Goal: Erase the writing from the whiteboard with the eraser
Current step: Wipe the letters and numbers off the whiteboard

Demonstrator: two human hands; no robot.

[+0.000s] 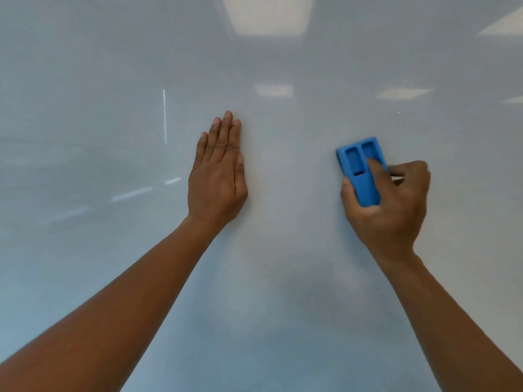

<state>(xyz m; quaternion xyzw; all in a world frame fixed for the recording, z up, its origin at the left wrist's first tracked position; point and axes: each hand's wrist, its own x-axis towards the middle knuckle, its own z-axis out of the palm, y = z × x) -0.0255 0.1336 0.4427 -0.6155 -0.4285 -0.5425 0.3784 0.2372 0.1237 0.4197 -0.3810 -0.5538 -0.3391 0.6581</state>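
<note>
The whiteboard (283, 278) fills the whole view, glossy and pale grey-blue. No writing shows on it here. A blue eraser (359, 165) with two rectangular recesses in its back lies pressed flat against the board at the right of centre. My right hand (387, 205) grips it from below, thumb on its left side and index finger across its back. My left hand (218, 176) rests flat on the board at centre, fingers together and pointing up, holding nothing.
Ceiling lights (268, 15) are reflected in the upper board. Thin bright reflected streaks (164, 117) show left of my left hand. Both forearms reach in from the bottom corners.
</note>
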